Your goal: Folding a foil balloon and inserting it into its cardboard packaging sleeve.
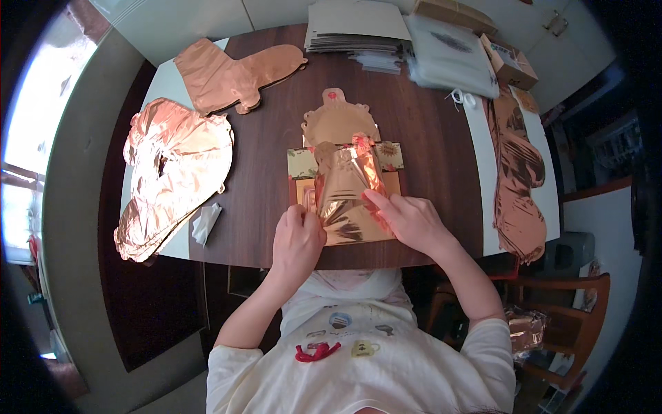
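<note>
A folded copper-coloured foil balloon lies in front of me at the table's near edge, over a printed card that shows at its sides. My left hand is closed, with its fingers pinching the balloon's lower left edge. On the opposite edge, the thumb and fingers of my right hand grip the foil. Just beyond, a flat tan foil piece with scalloped edges and a red-marked tab lies partly under the card. What lies beneath the folded foil is hidden.
Flat copper foil balloons are piled at the left and far left; another pile lies right. A crumpled white tissue sits near the left pile. White cards, clear plastic bags and a small box stand at the back.
</note>
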`<state>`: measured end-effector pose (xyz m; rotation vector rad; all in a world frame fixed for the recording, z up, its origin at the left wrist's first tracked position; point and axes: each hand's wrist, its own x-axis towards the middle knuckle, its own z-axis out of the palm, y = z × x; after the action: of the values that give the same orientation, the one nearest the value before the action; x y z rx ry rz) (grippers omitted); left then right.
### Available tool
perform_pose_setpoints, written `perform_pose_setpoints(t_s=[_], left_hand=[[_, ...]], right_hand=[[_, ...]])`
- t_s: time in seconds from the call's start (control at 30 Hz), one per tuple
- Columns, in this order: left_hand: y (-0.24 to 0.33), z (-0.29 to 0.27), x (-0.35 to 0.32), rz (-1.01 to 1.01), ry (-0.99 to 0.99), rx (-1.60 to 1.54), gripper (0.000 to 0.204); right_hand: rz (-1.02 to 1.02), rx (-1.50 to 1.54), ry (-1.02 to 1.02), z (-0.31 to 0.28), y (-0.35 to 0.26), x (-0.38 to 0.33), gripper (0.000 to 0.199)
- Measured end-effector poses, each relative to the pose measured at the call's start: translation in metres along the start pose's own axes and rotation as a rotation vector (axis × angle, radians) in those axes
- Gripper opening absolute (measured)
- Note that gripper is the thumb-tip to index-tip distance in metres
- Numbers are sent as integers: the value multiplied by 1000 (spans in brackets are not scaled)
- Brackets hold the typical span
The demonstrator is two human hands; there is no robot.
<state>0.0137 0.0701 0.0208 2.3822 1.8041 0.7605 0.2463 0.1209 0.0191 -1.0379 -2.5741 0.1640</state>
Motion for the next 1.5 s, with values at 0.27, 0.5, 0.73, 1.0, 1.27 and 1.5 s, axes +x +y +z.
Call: perform_pose_setpoints(t_s=[0.27,0.5,0.73,1.0,1.27,1.5], left_hand=[[1,0,-1,-4,8,14,15],[6,-8,-20,-12,-33,14,14],[7,-10,-23,-22,-47,37,15],[9,-10,-22,-29,-38,35,16],[9,-13,-23,-178,-107,149,14],[61,-20,-36,287,-236,-22,51]], right_hand=[[216,-44,64,-3,-12,-2,55],[268,36,-32,-13,-25,-19,75],[238,50,-161,-28,-23,-19,112],[279,44,-132,-22,-20,-20,104],[237,-16,-114,-21,-20,-19,87],[255,27,-21,-14,-20,-20,81]])
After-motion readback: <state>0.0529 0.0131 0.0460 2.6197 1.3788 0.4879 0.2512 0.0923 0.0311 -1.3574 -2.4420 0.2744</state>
